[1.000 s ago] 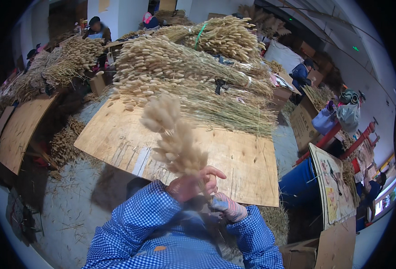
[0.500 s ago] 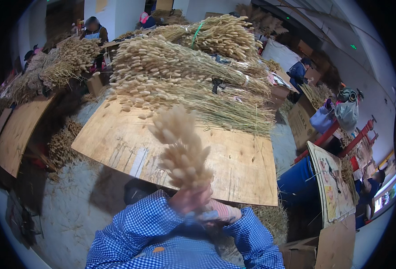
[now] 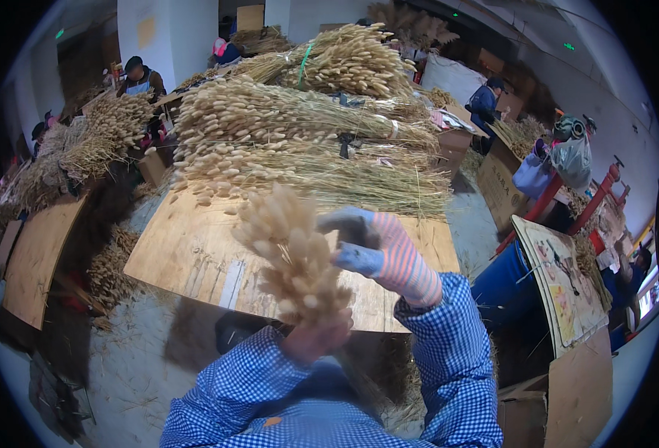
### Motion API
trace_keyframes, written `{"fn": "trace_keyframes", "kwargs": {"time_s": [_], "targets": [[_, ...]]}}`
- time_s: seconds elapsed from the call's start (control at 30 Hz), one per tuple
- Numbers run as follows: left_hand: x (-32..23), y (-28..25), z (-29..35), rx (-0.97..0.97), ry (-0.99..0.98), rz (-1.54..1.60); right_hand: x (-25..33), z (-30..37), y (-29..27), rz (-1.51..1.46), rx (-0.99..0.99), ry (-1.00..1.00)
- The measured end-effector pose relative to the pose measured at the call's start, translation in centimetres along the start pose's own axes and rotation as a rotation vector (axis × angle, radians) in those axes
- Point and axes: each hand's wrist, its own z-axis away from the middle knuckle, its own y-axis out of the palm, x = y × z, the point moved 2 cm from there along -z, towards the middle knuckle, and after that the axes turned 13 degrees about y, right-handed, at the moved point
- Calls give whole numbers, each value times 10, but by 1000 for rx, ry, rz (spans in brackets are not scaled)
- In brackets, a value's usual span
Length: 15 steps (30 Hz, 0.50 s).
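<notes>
My bare left hand (image 3: pixel 320 337) is closed round the stems of a bunch of dried bunny-tail grass (image 3: pixel 288 257), just off the table's near edge. Its fluffy cream heads point up and lean to the left. My right hand (image 3: pixel 385 254), in a striped pink and grey glove with blue fingertips, is raised beside the heads. Thumb and fingers are apart in a C shape, with no stem visible between them. Whether the fingertips brush the heads I cannot tell. The lower stems are mostly hidden below my left hand.
A plywood table (image 3: pixel 188 246) bears a large heap of bunny-tail grass (image 3: pixel 270 119), partly tied in bundles. A blue barrel (image 3: pixel 505 287) and a leaning board (image 3: pixel 564 287) stand on the right. Another plywood table (image 3: pixel 46 254) is at left. Co-workers sit farther back.
My right hand has moved up and right from under the bunch, beside my left hand, to the grass heads, and its fingers have spread. The left hand keeps its hold.
</notes>
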Motion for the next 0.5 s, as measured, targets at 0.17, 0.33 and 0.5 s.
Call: {"fn": "trace_keyframes", "kwargs": {"time_s": [0.17,0.33,0.5], "targets": [[5,-11,-3,265,124,-10,10,-16,14,-73,72,20],[14,-27,-5,203,128,232,9,-24,12,78,80,-78],[13,-30,-7,168,106,204,10,-28,5,188,154,-85]]}}
